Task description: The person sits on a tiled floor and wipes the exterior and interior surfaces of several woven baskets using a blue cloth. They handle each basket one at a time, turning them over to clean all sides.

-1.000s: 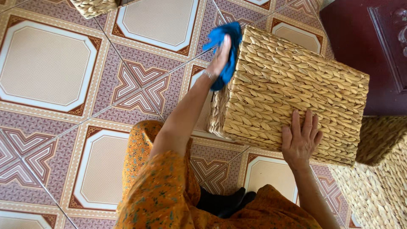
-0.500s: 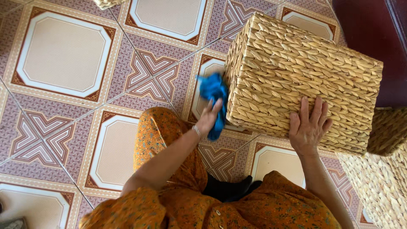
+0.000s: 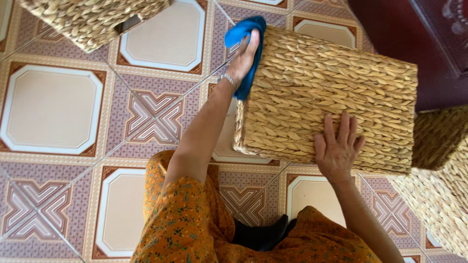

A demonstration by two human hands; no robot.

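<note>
Woven straw fills the upper left, where one basket [image 3: 92, 22] sits on the patterned floor tiles [image 3: 51, 109]. Further right, the person's left hand [image 3: 243, 56] presses a blue cloth [image 3: 243, 31] against the left side of a large woven basket [image 3: 326, 92], fingers together over the fabric. On the near face of that basket the right hand [image 3: 337, 148] lies flat, fingers spread apart. More wickerwork [image 3: 438, 185] crowds the right edge, just beside the basket
</note>
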